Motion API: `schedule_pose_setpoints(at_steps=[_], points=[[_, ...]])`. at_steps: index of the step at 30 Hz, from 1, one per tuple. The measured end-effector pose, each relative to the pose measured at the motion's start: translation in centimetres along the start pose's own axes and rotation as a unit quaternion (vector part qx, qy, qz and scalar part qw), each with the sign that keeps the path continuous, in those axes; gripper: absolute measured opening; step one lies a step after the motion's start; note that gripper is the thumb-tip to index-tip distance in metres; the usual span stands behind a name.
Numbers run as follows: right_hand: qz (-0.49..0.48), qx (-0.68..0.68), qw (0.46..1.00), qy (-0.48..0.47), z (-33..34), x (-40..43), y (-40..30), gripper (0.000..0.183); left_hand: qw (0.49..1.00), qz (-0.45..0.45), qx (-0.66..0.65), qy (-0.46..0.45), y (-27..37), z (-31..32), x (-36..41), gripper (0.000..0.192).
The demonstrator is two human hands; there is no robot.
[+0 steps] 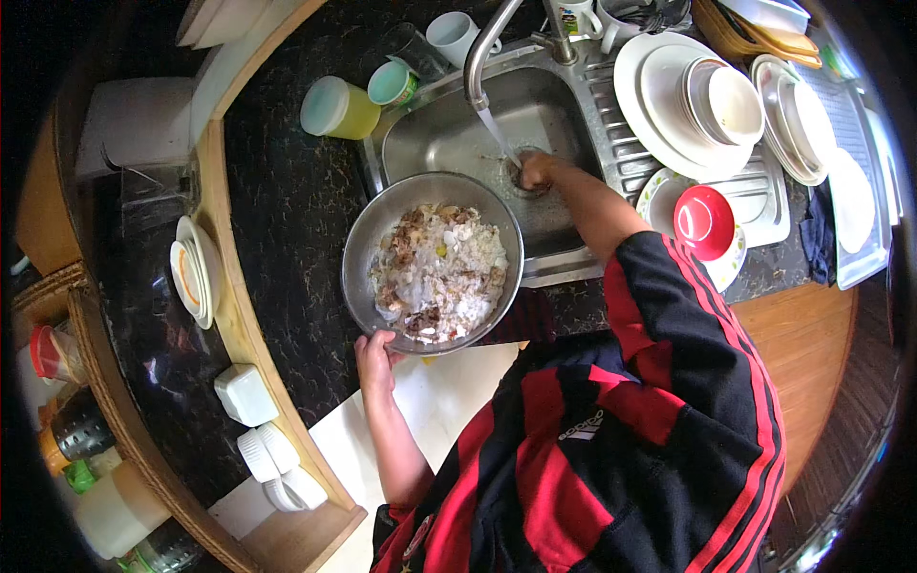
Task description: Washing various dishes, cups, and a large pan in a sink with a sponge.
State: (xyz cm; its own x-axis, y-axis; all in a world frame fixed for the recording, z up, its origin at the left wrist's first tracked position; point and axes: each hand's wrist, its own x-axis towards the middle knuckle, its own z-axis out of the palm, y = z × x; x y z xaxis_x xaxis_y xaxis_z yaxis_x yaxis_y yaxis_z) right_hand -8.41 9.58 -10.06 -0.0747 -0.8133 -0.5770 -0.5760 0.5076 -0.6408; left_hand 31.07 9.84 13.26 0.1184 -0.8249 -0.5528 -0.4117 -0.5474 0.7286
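Observation:
My left hand (378, 358) grips the lower rim of a large steel bowl (354, 286), its thumb on the edge. Wet food scraps (444, 268), whitish with brown bits, lie in the bowl, which is tilted against the near left edge of the steel sink (458, 147). Down at the sink's drain is my right hand (537, 172), its fingers partly hidden; whether it holds something cannot be made out. Water (499, 135) runs from the curved faucet (474, 68) beside that hand.
Stacked white plates and bowls (666, 107) stand on the ribbed drainboard, with a red bowl (704, 222) nearer me. Left of the sink are a lidded tub of yellow liquid (340, 109), a small green-rimmed cup (392, 83) and a white mug (453, 37). A wooden shelf edge (236, 279) curves at left.

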Motion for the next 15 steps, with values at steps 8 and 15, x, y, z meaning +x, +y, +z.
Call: schedule_pose_setpoints(at_steps=[8, 15], points=[[-0.168, 0.484, 0.857, 0.053, -5.0, -3.8, -3.8, 0.044, 0.999, 0.006, -0.009, -0.046, 0.9, 0.9, 0.5, 0.027], [-0.347, 0.163, 0.917, 0.114, -5.7, -9.3, -10.9, 0.034, 0.998, 0.009, -0.006, -0.054, 0.7, 0.5, 1.3, 0.026]])
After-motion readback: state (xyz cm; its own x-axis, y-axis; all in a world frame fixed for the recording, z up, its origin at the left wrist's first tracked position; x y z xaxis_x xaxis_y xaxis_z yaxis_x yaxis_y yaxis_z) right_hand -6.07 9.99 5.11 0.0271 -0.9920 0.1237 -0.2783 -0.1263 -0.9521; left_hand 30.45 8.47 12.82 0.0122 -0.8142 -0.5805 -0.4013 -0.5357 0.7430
